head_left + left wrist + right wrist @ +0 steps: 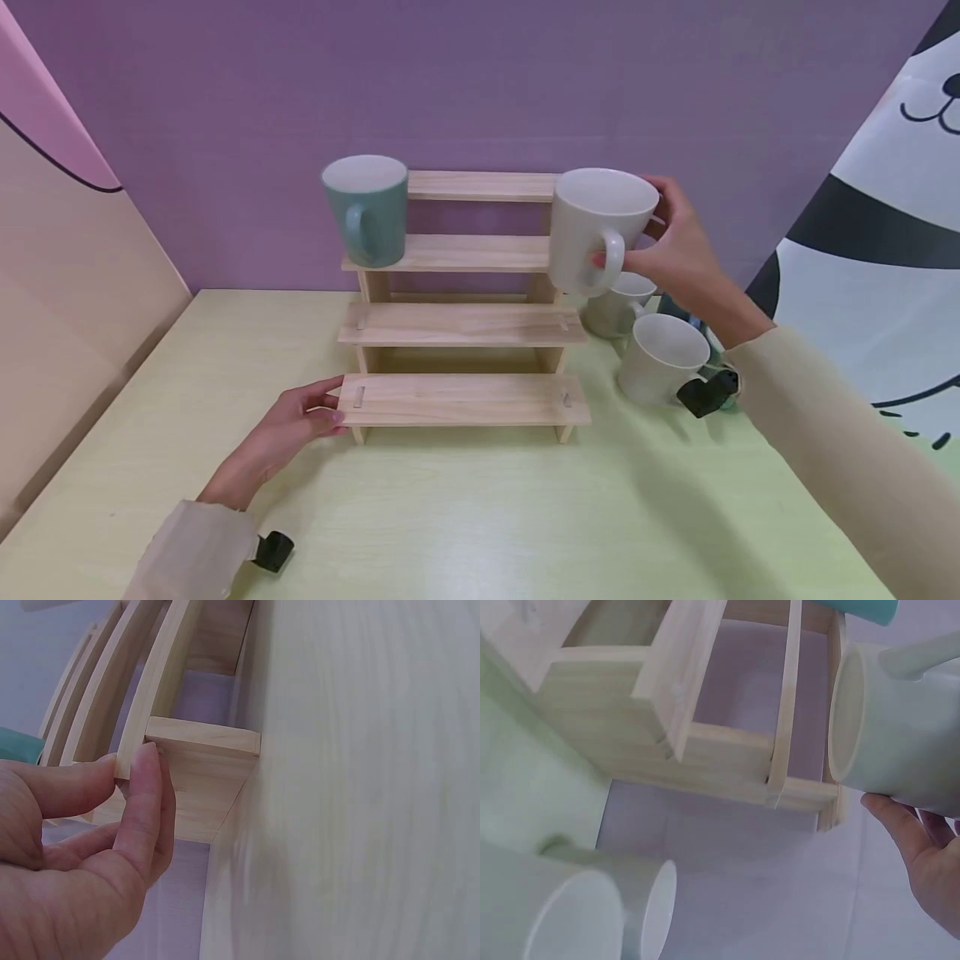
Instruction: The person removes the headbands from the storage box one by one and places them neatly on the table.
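My right hand (678, 250) holds a white mug (592, 217) upright by its side and handle, in front of the right end of the upper tiers of a stepped wooden rack (461, 325). In the right wrist view, the white mug (900, 727) overlaps the rack's edge, with fingers (900, 825) against its wall. My left hand (292, 425) pinches the left end of the rack's lowest shelf. The left wrist view has the thumb (75, 787) on top of that board and fingers beneath. A teal mug (371, 208) stands upright at the left of the second-highest tier.
Right of the rack, two more white mugs, a front one (660, 358) and a rear one (621, 304), stand on the pale table (450, 517). Darker mugs are partly hidden behind my right wrist. A purple wall (480, 83) rises behind the rack.
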Available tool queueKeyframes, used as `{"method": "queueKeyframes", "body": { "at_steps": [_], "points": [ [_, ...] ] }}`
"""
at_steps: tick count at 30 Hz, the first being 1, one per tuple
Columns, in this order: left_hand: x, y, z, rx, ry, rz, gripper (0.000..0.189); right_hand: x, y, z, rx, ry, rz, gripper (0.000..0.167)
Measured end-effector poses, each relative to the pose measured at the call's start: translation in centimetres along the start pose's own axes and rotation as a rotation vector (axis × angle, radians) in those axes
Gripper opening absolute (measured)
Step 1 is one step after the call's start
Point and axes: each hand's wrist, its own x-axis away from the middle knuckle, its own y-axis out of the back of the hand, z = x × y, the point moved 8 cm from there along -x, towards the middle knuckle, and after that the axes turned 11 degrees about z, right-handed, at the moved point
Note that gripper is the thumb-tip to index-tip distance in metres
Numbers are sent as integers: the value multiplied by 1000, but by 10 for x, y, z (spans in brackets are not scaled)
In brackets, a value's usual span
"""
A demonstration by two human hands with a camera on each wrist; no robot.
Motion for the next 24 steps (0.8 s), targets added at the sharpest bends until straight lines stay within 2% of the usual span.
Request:
{"method": "queueKeyframes", "body": {
  "at_steps": [17,24],
  "points": [
    [-4,0,2,9,6,8,61,45,32,-32,107,-91,-40,84],
    [-6,-1,1,14,-12,20,61,61,44,-42,104,-64,-50,82]
  ]
}}
